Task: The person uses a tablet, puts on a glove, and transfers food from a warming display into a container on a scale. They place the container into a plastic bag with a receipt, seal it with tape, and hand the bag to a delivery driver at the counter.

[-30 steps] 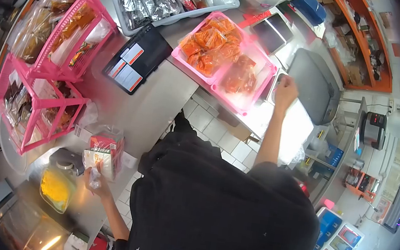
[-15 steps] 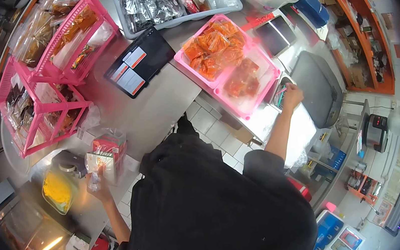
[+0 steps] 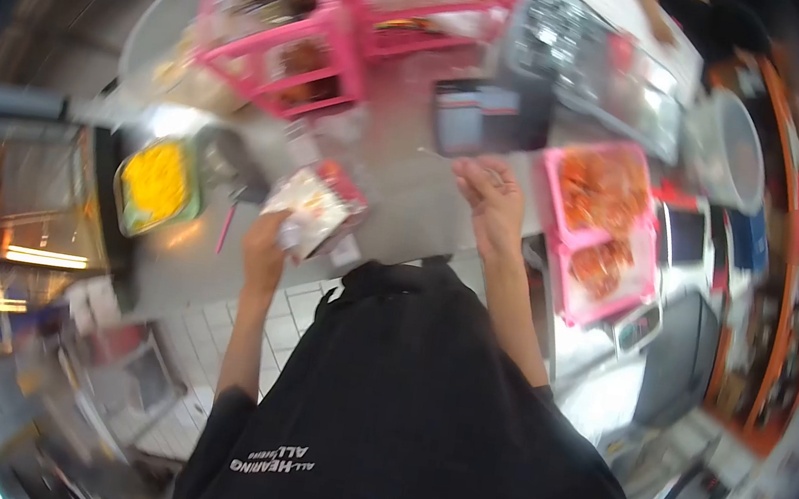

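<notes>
Steel worktop [image 3: 407, 195] runs across the middle of a cluttered, partly blurred kitchen, with pale floor tiles [image 3: 285, 310] showing below its edge. The left hand [image 3: 265, 240] has its grip closed on the lower left edge of a whitish packet [image 3: 310, 209], which is tilted at the near side of the worktop, with a red box [image 3: 344, 187] just beyond it. Left of that hand lie a pink stick [image 3: 226, 229] and a tub [image 3: 192, 194] of yellow food [image 3: 154, 182].

The right hand [image 3: 493, 206] is raised over the worktop, fingers curled and tips drawn together; whether that grip pinches anything, I cannot tell. It is nearest a black case [image 3: 492, 120], with pink trays [image 3: 577, 240] of orange bags [image 3: 604, 188] to its right. Pink baskets [image 3: 344, 56] stand at the far side, and another person's arm [image 3: 655, 19] shows at the top right.
</notes>
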{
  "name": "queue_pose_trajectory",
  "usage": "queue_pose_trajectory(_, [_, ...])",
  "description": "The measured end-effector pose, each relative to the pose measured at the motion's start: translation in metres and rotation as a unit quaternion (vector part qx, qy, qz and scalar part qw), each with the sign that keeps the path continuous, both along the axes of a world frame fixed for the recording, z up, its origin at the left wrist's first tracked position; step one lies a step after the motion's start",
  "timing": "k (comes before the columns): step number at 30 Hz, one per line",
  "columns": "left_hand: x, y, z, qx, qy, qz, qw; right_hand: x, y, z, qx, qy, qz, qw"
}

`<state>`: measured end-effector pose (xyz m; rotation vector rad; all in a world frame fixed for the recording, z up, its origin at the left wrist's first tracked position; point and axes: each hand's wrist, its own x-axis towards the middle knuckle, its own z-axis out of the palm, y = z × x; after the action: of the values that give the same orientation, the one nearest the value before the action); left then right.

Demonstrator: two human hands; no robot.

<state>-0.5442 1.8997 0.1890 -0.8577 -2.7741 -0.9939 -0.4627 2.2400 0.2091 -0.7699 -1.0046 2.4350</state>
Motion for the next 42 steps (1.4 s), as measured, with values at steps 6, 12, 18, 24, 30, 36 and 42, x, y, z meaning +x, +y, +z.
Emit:
queue_pose_trajectory(6, [0.002, 0.001, -0.012, 0.015, 0.142, 0.048, 0.989, -0.067, -0.123, -0.008, -0.039, -0.065, 0.237, 0.969])
queue_pose_trajectory(12, [-0.009, -0.008, -0.005, 0.008, 0.206, -0.037, 0.978, -0.069, -0.14, -0.014, 0.044, -0.11, 0.36, 0.925])
queue_pose_trajectory(18, [-0.008, -0.005, 0.01, -0.043, 0.168, -0.07, 0.982, -0.078, -0.128, -0.008, 0.198, -0.124, 0.469, 0.852])
queue_pose_trajectory(24, [-0.011, -0.006, 0.01, -0.053, 0.163, -0.085, 0.982, -0.089, -0.12, -0.011, 0.23, -0.125, 0.511, 0.819])
queue_pose_trajectory(30, [-0.004, 0.004, 0.003, -0.027, 0.015, -0.014, 0.999, -0.097, -0.116, -0.011, 0.296, -0.112, 0.58, 0.751])
queue_pose_trajectory(36, [0.0, 0.023, 0.009, 0.152, -0.202, 0.146, 0.956, -0.107, -0.121, -0.002, 0.298, -0.14, 0.669, 0.666])
queue_pose_trajectory(42, [0.007, 0.019, 0.007, 0.297, -0.388, 0.192, 0.851, -0.115, -0.123, 0.0, 0.363, -0.11, 0.658, 0.651])
